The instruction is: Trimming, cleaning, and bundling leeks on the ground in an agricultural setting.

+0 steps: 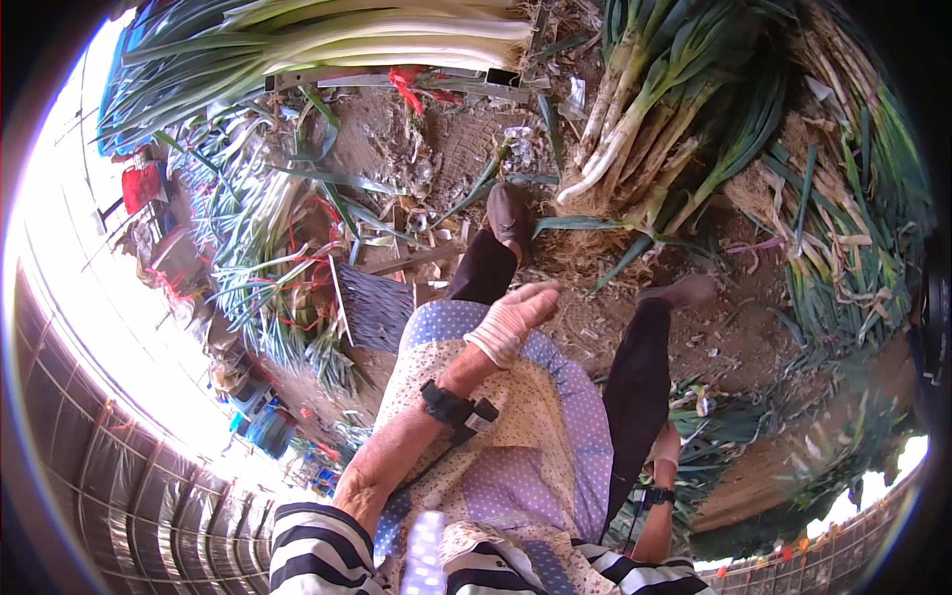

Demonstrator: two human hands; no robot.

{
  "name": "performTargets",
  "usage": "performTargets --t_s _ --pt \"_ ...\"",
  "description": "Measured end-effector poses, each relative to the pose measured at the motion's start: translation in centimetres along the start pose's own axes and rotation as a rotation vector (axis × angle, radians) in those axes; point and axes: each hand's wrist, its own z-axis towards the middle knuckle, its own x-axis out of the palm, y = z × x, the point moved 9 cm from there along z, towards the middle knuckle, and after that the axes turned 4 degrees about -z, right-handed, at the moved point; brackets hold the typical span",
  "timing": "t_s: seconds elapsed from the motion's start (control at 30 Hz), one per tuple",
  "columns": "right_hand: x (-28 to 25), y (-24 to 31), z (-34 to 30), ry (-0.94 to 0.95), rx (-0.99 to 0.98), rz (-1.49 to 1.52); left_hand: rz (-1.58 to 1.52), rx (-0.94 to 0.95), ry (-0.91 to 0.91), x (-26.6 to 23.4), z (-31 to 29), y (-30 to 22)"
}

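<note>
My left hand (516, 315), in a pale knit glove, is stretched out flat in front of my dotted apron (516, 436) and holds nothing. A black band (454, 407) is strapped round that wrist. My right hand (666, 443) hangs low beside my right leg in dark trousers (635, 387). The leg hides most of it, so I cannot see what its fingers do. Another black band (656, 494) sits on the right wrist. The nearest things ahead of my feet are leeks (635, 109) lying on the soil.
A long pile of cleaned leeks (377, 30) lies across the top, on a metal rail. Trimmed leaves and husks (843, 248) are heaped at the right, loose leeks with red ties (283, 288) at the left. A slatted crate (375, 305) stands by my left leg.
</note>
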Motion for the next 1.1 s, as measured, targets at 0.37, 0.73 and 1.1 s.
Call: performTargets --t_s 0.37,0.73,1.1 --pt "5.7 15.6 6.0 0.116 -0.004 0.258 0.263 0.035 -0.133 -4.8 -1.8 -1.9" --pt "8.2 17.9 23.9 -0.075 0.096 0.769 0.503 0.104 0.021 2.2 1.0 -5.6" --pt "0.6 29.4 31.0 -0.423 0.012 0.679 1.062 0.038 0.130 -1.8 8.0 -9.4"
